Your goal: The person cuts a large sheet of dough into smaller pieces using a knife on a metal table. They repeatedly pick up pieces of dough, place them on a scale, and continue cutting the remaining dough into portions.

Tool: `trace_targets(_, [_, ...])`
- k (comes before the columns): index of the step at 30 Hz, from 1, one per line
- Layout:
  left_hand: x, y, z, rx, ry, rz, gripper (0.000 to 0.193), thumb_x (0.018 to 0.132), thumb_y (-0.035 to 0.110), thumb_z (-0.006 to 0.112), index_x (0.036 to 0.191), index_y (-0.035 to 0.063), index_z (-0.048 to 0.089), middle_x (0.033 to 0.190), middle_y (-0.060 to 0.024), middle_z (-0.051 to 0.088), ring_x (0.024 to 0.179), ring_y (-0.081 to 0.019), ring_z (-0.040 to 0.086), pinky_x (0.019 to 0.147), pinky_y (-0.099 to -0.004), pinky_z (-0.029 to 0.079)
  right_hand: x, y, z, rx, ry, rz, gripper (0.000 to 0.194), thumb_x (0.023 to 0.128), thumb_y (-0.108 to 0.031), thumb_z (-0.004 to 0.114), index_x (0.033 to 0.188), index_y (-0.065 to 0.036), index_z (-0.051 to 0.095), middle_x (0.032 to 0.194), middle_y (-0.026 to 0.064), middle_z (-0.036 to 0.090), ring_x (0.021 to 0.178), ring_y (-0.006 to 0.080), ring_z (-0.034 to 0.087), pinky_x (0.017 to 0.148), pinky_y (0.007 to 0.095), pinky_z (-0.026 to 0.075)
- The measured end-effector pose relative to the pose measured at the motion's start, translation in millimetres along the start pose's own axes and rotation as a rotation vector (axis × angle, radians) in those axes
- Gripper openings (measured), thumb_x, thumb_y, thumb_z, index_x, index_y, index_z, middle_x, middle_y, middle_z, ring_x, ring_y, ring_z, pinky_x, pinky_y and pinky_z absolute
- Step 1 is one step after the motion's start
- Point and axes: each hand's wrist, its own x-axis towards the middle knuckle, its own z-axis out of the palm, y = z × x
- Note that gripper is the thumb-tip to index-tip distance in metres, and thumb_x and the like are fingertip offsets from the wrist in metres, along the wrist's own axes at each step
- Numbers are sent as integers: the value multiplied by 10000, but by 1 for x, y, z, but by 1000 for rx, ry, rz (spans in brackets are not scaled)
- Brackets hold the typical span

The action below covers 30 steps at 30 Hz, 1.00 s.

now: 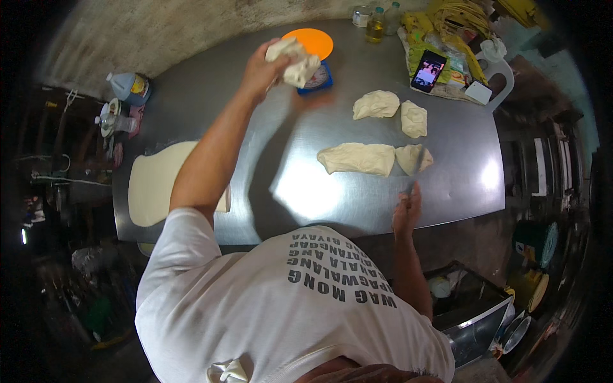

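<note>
My left hand (266, 69) grips a lump of dough (293, 61), raised in front of a blue dial kitchen scale (322, 79) that has an orange plate (313, 42) on top. My right hand (408, 208), near the table's front edge, holds a knife (415, 173) blurred by motion. Its blade overlaps a small dough piece (406, 159) in view; whether it touches cannot be told. A longer dough piece (357, 159) adjoins that one on the left. Farther back lie a rounded dough piece (377, 105) and a smaller dough piece (414, 118).
A flat dough sheet (153, 184) lies left on the metal table (459, 177), partly behind my left arm. A blue jug (128, 88) and a clear bottle (117, 123) stand at the left edge. At the back right are an oil bottle (375, 26) and a lit phone (428, 71).
</note>
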Motion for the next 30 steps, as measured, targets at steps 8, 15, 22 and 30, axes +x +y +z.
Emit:
trace_targets(8, [154,-46,20,300,-41,16,816,884,133,742,1586,17,342,1439,-198,588,1230,-290,641,1016,-384,536,28,24,10,194,346,124,541,971,-42,549,1506,-62,469,928,77,655,523,104,524,434,260,439])
trace_targets(15, [144,-50,18,224,24,1,870,846,134,746,1575,-38,303,1459,-249,546,1261,-328,619,1051,-408,515,28,14,8,53,293,105,545,973,-42,570,1508,-62,467,868,76,638,544,100,528,450,261,447])
trace_targets(22, [145,-68,-12,429,109,53,848,896,194,707,1616,34,287,1516,-268,484,1383,-361,517,1147,-447,432,31,17,10,51,282,104,560,981,-25,569,1527,-53,448,903,88,649,565,101,533,467,257,447])
trace_targets(30, [123,-94,-49,451,222,153,785,876,221,729,1550,-4,394,1510,-273,509,1360,-348,552,1092,-434,473,31,10,14,215,213,96,542,1000,10,534,1532,-42,440,985,83,654,607,85,530,503,243,455])
